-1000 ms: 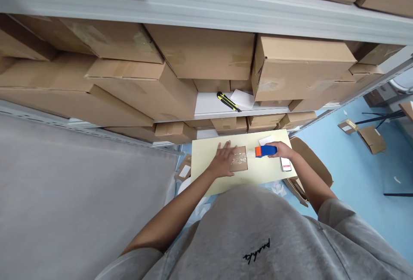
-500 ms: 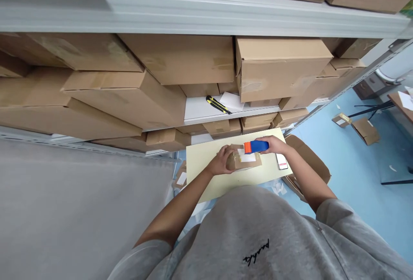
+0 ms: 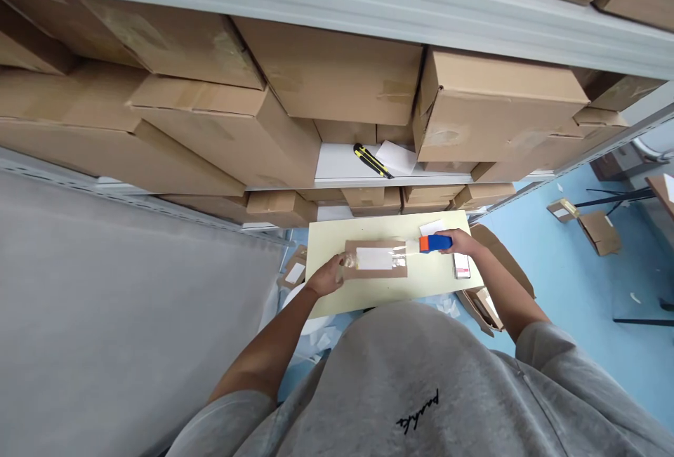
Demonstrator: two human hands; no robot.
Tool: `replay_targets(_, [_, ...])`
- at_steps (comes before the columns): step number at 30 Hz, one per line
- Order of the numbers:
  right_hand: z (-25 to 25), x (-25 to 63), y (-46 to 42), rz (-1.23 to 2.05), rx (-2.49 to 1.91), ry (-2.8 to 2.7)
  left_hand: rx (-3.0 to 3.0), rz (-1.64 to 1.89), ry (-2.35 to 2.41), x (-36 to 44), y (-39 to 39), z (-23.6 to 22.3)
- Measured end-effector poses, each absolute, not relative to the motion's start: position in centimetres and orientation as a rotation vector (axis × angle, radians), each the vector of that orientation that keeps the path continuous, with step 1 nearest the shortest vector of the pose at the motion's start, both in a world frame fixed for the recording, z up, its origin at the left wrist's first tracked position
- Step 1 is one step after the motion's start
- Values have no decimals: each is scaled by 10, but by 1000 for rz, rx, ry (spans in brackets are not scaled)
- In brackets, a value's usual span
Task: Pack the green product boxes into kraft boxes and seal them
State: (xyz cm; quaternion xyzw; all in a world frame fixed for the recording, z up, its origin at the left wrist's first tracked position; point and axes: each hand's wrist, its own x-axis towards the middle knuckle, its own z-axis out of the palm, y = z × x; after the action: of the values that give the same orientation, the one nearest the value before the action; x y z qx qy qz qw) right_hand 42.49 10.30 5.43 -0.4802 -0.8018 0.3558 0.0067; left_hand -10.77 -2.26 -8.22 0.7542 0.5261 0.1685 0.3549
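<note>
A small cardboard box with a white label lies on the pale yellow board. At its left end, my left hand is closed on the box's edge, where clear tape shows. To the right of the box, my right hand grips a blue tape dispenser with an orange front. A strip of clear tape stretches from the dispenser to the box top. Beside the right hand lie a phone-like white item and a white paper, partly covered by the dispenser.
A shelf rack with many cardboard boxes stands ahead. A black and yellow utility knife lies on its shelf beside white paper. An open carton sits at the board's right, with scraps on the blue floor.
The box, tilted in my left hand before, now lies flat with its label up. My right hand and the dispenser have moved right, drawing out tape; my left hand has shifted left.
</note>
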Motion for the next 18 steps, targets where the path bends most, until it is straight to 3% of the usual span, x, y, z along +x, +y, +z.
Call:
replay_targets(5, [45, 441, 108, 941, -1690, -2566, 2162, 409, 1500, -102, -23, -66])
replay_targets(9, [39, 438, 103, 948, -1672, -2518, 2276, 466, 1438, -40, 1, -29])
replay_targets(13, [43, 440, 92, 984, -1716, -2440, 2398, 207, 1144, 48, 32, -12])
replay_targets(18, [64, 456, 77, 1031, -1727, -2386, 2409, -32, 1102, 104, 53, -27])
